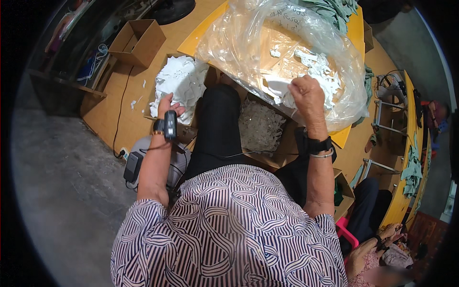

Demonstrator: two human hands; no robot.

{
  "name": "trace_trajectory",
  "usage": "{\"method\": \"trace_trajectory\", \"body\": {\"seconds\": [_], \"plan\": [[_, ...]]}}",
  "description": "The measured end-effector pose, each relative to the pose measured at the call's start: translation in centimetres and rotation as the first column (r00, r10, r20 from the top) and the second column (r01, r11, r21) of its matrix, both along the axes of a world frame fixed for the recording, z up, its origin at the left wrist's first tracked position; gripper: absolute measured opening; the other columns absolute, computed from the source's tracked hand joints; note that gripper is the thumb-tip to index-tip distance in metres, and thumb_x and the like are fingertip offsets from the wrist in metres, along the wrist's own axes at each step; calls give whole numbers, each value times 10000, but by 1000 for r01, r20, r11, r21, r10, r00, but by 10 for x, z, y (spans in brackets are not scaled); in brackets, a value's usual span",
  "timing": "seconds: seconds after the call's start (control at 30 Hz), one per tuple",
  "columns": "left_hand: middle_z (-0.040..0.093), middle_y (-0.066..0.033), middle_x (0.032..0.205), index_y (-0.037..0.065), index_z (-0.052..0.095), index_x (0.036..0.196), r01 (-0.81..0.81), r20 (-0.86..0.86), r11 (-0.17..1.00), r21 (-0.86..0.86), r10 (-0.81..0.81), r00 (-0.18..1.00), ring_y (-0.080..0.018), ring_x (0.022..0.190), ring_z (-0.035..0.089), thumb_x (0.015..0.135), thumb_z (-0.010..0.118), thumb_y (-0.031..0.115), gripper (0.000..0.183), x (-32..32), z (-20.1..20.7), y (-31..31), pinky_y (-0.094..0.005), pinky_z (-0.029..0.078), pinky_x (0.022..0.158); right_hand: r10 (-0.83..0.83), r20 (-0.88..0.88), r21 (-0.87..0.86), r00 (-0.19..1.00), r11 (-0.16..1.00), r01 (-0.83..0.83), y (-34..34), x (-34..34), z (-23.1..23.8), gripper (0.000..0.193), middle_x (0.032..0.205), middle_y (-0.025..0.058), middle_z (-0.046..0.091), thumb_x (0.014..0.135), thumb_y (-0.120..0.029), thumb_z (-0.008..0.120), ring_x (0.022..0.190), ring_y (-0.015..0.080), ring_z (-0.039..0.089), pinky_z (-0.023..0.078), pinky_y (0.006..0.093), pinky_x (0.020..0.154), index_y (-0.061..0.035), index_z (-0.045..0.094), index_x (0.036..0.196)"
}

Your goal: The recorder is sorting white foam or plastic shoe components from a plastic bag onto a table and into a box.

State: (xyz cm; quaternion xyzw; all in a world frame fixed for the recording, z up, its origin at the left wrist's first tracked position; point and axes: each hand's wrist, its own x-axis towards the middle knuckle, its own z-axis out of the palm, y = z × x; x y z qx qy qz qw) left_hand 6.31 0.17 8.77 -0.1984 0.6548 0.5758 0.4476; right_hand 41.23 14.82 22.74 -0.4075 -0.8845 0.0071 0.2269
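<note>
My left hand (pixel 170 107) is at the near edge of a cardboard box heaped with white pieces (pixel 179 81) that look like cut cloth. Its fingers are apart, and I see nothing held in them. On the right, my right hand (pixel 307 97) hovers over small white scraps (pixel 321 69) lying on a clear plastic bag (pixel 234 40). Thumb and fingertips are pinched together there; whatever may be between them is too small to make out. The bag lies across a yellow table (pixel 193 40).
Between my knees stands a box of white shreds (pixel 260 125). An open cardboard box (pixel 137 42) is at the far left. Green cloth (pixel 330 12) lies at the table's far end. A black cable (pixel 123 98) crosses the floorboard. Another person's hands (pixel 389 233) show at lower right.
</note>
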Motion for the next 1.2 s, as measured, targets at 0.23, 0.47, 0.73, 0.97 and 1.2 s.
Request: {"method": "trace_trajectory", "body": {"seconds": [0.23, 0.47, 0.73, 0.97, 1.2], "plan": [[594, -196, 979, -22, 454, 1152, 361, -130, 496, 790, -439, 889, -355, 967, 569, 848, 528, 137, 351, 66, 88, 0, -400, 501, 790, -460, -797, -598, 391, 513, -616, 34, 7, 29, 110, 792, 23, 616, 805, -114, 610, 699, 94, 570, 451, 205, 658, -13, 617, 850], [510, -140, 1122, -15, 468, 1175, 690, -541, 394, 607, -431, 722, -190, 901, 562, 753, 665, 161, 498, 162, 146, 63, -266, 474, 765, -462, -726, -676, 510, 345, -651, 25, 3, 31, 124, 774, 23, 609, 807, -121, 603, 667, 90, 566, 462, 209, 635, -16, 609, 873], [582, -71, 950, -6, 531, 1095, 916, -785, 41, 398, -502, 364, -119, 842, 549, 710, 686, 129, 436, 192, 162, 97, -204, 448, 696, -256, -671, -742, 696, 228, -631, 10, 0, 37, 132, 731, 1, 597, 799, -165, 616, 644, 70, 559, 449, 190, 584, -40, 614, 842], [601, -40, 799, -32, 575, 965, 847, -569, 204, 491, -662, 489, -96, 714, 574, 788, 626, 140, 252, 188, 137, 96, -201, 459, 622, -356, -682, -732, 639, 317, -603, -4, 17, 27, 379, 803, 31, 582, 809, -198, 600, 650, 64, 557, 394, 145, 448, -15, 501, 1126], [587, -159, 963, -50, 502, 1046, 240, 82, 427, 872, -611, 788, -237, 844, 609, 826, 570, 104, 277, 162, 126, 96, -369, 527, 744, -374, -598, -800, 709, 321, -506, -2, 30, 28, 180, 626, -33, 511, 812, -93, 538, 491, 5, 395, 283, 136, 412, -60, 603, 977]]}}
